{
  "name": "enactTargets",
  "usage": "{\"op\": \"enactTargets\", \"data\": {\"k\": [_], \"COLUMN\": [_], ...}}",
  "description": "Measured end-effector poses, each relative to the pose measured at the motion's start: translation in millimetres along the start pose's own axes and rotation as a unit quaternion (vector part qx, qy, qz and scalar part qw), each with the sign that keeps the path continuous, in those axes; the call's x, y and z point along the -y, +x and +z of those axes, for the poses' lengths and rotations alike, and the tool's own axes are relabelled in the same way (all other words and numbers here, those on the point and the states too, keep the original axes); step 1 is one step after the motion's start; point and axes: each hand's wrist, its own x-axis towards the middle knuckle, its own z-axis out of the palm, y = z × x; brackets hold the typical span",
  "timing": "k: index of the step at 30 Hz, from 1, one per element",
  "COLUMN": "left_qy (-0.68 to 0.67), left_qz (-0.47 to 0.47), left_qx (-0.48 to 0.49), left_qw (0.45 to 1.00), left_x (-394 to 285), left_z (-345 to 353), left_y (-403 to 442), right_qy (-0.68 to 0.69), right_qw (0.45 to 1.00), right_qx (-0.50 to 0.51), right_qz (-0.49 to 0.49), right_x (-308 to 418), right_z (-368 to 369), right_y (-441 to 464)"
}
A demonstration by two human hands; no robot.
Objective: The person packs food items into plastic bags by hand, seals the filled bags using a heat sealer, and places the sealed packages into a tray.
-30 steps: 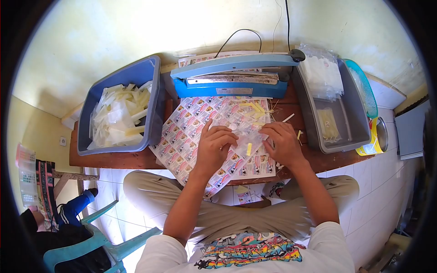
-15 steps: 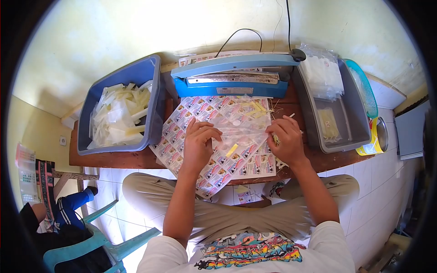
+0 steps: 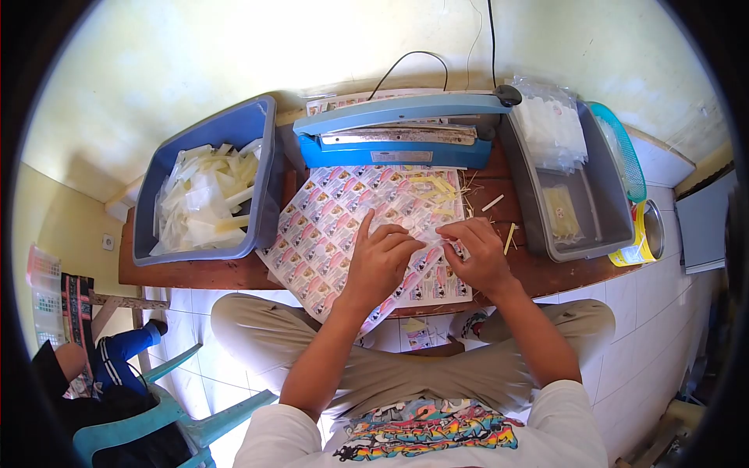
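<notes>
Both hands are close together over the printed paper sheet on the table. Between their fingertips is a clear plastic bag, hard to make out against the print and mostly hidden. My left hand has its index finger raised, while its other fingers bend in toward the bag. My right hand pinches the bag's right side between thumb and fingers. Beyond them, several pale yellow strips lie scattered on the paper. A blue impulse sealer stands behind the paper, its long arm raised.
On the left, a grey tub holds a heap of pale plastic packets. Another grey tub on the right holds stacked clear bags and a filled packet. A yellow can and teal basket stand beyond it.
My left hand has moved right and its index finger has lifted. My right hand has shifted slightly left and down. The bag, spread between them before, is now bunched and less visible.
</notes>
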Motion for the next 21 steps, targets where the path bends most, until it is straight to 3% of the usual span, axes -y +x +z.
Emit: {"op": "enactTargets", "data": {"k": [5,7,10,21], "left_qy": [-0.054,-0.093,-0.043,-0.114], "left_qz": [-0.044,-0.055,-0.009,-0.054], "left_qx": [0.001,-0.047,-0.019,-0.069], "left_qw": [0.998,0.993,0.999,0.990], "left_x": [-13.7,-22.5,-11.2,-3.0], "left_z": [-10.8,-6.2,1.5,3.2], "left_y": [4.8,7.6,3.7,1.9], "right_qy": [0.021,0.018,0.024,-0.018], "right_qw": [1.000,1.000,0.999,1.000], "right_qx": [0.009,0.003,0.024,0.020], "right_qz": [0.010,0.009,0.006,-0.014], "right_x": [-6.8,-4.6,-1.1,-23.7], "right_z": [3.4,5.6,3.6,1.4], "right_y": [-5.4,-5.0,-2.0,-1.7]}}
